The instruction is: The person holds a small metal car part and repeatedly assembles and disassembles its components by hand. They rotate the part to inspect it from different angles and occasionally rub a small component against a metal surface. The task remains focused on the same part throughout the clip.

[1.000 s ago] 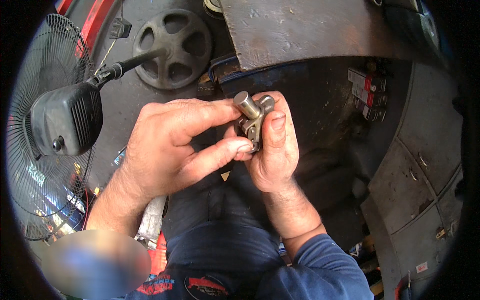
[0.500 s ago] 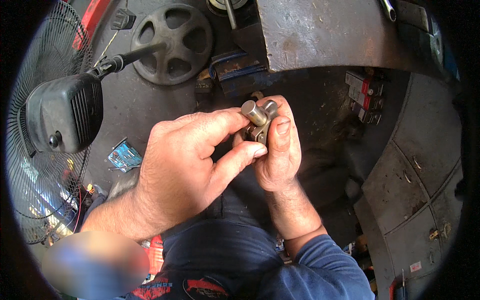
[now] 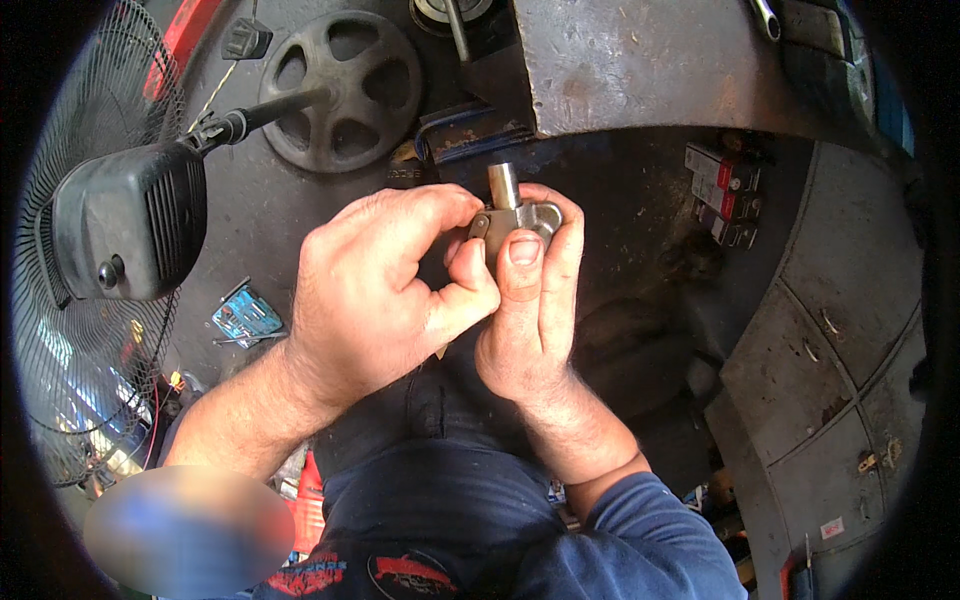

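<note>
Both my hands hold a small steel part [image 3: 507, 217] with a smooth round stub standing up from it and a rounded lug on its right side. My right hand [image 3: 525, 335] grips it from below and behind, thumb along the near face and fingers wrapped round the far right side. My left hand [image 3: 375, 275] is closed at the part's left side, its index fingertip and thumb against or very near a small flat piece with a pin or hole. The curled fingers hide the part's underside.
A black floor fan [image 3: 130, 230] with a round base [image 3: 345, 90] stands at left. A worn metal bench top [image 3: 650, 70] juts in at upper right, with small boxes [image 3: 722, 190] below it. Grey cabinets [image 3: 800, 360] line the right. A blue tool case [image 3: 247, 314] lies on the floor.
The steel part has turned in my hands, its stub swinging from a left tilt to nearly upright. Both hands have shifted slightly left, and my left thumb has bent inward.
</note>
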`<action>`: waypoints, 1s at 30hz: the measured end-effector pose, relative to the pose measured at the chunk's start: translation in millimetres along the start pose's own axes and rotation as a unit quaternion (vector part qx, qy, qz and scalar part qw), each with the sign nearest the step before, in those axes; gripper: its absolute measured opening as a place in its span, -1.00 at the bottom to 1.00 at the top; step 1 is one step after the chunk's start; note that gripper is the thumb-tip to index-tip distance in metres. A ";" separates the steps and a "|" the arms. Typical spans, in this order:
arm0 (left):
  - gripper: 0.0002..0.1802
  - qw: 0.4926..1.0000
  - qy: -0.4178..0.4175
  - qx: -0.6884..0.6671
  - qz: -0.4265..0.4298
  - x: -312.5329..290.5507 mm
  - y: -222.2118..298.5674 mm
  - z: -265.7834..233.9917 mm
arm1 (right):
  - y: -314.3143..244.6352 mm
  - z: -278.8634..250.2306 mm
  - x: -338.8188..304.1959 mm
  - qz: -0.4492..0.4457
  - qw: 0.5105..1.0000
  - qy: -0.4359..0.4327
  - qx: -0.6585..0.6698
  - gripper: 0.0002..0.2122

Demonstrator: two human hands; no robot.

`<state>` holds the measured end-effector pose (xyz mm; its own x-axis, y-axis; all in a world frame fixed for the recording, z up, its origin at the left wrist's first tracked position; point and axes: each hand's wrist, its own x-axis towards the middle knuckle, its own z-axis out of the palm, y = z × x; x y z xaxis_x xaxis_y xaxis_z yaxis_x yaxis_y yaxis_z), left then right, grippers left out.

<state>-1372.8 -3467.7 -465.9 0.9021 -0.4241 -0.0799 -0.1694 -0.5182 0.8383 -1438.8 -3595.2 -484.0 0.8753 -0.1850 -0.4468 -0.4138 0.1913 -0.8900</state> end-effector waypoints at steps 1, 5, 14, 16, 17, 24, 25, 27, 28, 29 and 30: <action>-0.70 1.000 0.005 0.004 0.016 -2.1 -2.5 1.8 | 0.2 -1.1 -2.5 -0.002 1.000 -0.009 -0.007 -0.64; -0.70 0.999 0.012 0.006 0.049 -9.3 -9.3 5.9 | 1.9 -1.1 -8.8 0.021 1.000 -0.018 -0.003 -0.65; -0.80 0.939 -0.125 -0.260 -0.187 -8.7 -3.6 -8.6 | -8.8 -22.8 0.7 0.186 0.957 -0.042 0.220 -0.60; -0.80 0.962 -0.121 -0.203 -0.136 -7.3 -1.0 -9.9 | -12.7 -27.5 -0.8 0.187 0.958 -0.068 0.206 -0.59; -0.81 0.964 -0.116 -0.202 -0.128 -7.0 0.7 -10.0 | -14.0 -28.8 -2.1 0.192 0.958 -0.076 0.197 -0.58; -0.84 0.988 -0.106 -0.106 -0.034 -4.9 7.1 -6.3 | -15.7 -36.6 -7.4 0.176 0.969 -0.094 0.144 -0.53; -0.85 0.991 -0.102 -0.084 -0.011 -5.5 7.9 -6.4 | -16.6 -38.4 -8.2 0.182 0.966 -0.108 0.150 -0.57; -0.85 0.990 -0.109 -0.092 -0.020 -7.9 11.0 -7.1 | -17.9 -39.7 -10.1 0.163 0.973 -0.119 0.110 -0.59; -0.85 0.989 -0.111 -0.096 -0.024 -9.2 12.7 -7.5 | -18.0 -39.8 -10.5 0.152 0.976 -0.124 0.090 -0.60; -0.85 0.990 -0.106 -0.088 -0.016 -10.3 14.4 -7.0 | -20.3 -40.6 -13.7 0.138 0.983 -0.117 0.038 -0.62; -0.85 0.990 -0.105 -0.088 -0.019 -11.6 16.4 -6.7 | -21.1 -40.4 -15.6 0.130 0.985 -0.111 0.034 -0.62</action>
<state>-1383.3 -3466.3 -447.6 0.8013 -0.5610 -0.2080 -0.0485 -0.4074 0.9120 -1453.8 -3635.3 -462.0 0.7780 0.0933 -0.6213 -0.6205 0.2689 -0.7367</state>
